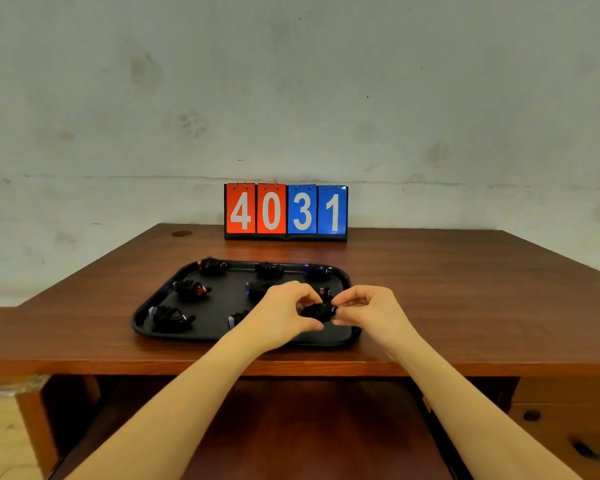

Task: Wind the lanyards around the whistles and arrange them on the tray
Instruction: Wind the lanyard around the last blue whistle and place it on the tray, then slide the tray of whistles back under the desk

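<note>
approx 9 wound whistles (191,289), 1 tray (142,317), 1 scoreboard (286,211), 2 hands (284,311)

One head-worn view, looking forward and down

A single wide-angle camera sits on the person's head; it faces forward and slightly down across the table (430,289) toward the wall (291,81); both forearms run in from the bottom edge; the tray (146,317) lies near, mid-frame; the scoreboard (286,211) stands farther back; straight lines bow toward the edges.

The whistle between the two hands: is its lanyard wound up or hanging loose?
Wound: the whistle is a compact black bundle, with no cord trailing, pinched between left hand and right hand.
</note>
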